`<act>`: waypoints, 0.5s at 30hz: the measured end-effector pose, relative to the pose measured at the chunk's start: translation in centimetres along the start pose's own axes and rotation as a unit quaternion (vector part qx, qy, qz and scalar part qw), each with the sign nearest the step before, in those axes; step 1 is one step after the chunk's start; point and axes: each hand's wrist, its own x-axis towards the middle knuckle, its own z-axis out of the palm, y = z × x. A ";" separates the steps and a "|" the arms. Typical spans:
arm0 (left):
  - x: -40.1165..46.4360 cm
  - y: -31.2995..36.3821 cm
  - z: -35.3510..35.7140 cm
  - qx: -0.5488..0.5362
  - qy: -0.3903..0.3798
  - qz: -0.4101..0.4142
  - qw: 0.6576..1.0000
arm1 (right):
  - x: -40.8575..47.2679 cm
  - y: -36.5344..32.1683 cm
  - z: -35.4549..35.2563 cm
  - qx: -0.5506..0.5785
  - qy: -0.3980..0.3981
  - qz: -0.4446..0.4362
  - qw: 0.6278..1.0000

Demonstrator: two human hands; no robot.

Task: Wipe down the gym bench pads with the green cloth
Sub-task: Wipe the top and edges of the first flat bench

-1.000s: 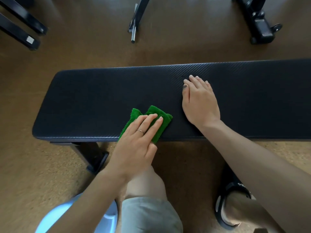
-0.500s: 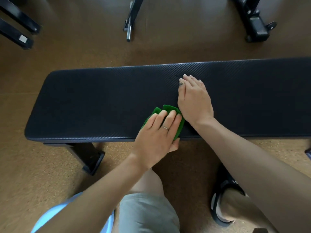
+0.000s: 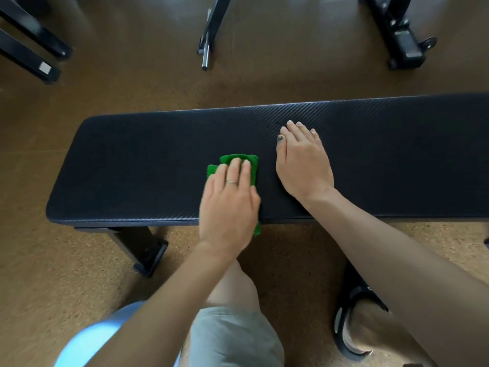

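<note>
Cloth [image 3: 251, 165] under flat left fingers [image 3: 234, 168]

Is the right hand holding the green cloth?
No: the right hand lies flat on the bench pad; the left hand presses the green cloth.

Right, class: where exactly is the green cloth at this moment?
In the head view, the green cloth lies on the bench pad near its front edge, pressed flat under the left hand, just left of the right hand.
</note>
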 end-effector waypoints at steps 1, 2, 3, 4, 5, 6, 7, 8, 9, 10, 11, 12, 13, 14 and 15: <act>0.0 1.3 0.0 -0.004 -0.001 0.014 1.000 | 0.0 0.2 -0.1 0.007 -0.003 0.000 1.000; -0.1 2.4 0.1 -0.006 -0.004 0.028 1.000 | -0.1 0.4 -0.2 0.015 -0.007 -0.001 1.000; -0.4 3.4 0.1 -0.010 -0.012 0.043 0.999 | -0.1 0.5 -0.4 0.023 -0.010 -0.002 1.000; -0.6 4.0 0.1 -0.018 -0.021 0.055 0.998 | -0.1 0.6 -0.6 0.031 -0.015 -0.004 0.999; -0.7 4.3 0.1 -0.024 -0.029 0.066 0.997 | -0.1 1.0 -1.0 0.032 -0.020 -0.007 0.999; -0.6 4.0 0.2 -0.026 -0.037 0.078 0.996 | -0.1 1.5 -1.4 0.017 -0.025 -0.012 0.999; -0.3 3.3 0.2 -0.023 -0.045 0.086 0.995 | -0.1 2.1 -1.7 -0.009 -0.028 -0.017 0.999; 0.3 2.4 0.1 -0.018 -0.052 0.090 0.994 | -0.2 2.9 -2.1 -0.036 -0.032 -0.019 0.999; 1.2 1.5 0.0 -0.012 -0.058 0.083 0.995 | -0.3 3.7 -2.5 -0.053 -0.040 -0.014 0.998; 2.3 0.8 -0.2 -0.009 -0.067 0.063 0.996 | -0.5 4.4 -2.8 -0.061 -0.052 -0.009 0.997; 3.6 0.3 -0.3 -0.012 -0.076 0.035 0.996 | -0.8 4.8 -2.9 -0.066 -0.063 -0.008 0.996; 4.9 0.2 -0.2 -0.025 -0.082 0.006 0.996 | -1.1 5.1 -2.9 -0.071 -0.070 -0.010 0.995; 6.3 0.2 -0.1 -0.042 -0.087 -0.017 0.995 | -1.4 5.2 -2.7 -0.076 -0.070 -0.012 0.995; 7.8 0.3 0.2 -0.059 -0.091 -0.028 0.994 | -1.6 5.2 -2.6 -0.078 -0.068 -0.012 0.995; 9.3 0.5 0.5 -0.076 -0.092 -0.032 0.992 | -1.5 5.1 -2.5 -0.077 -0.063 -0.012 0.995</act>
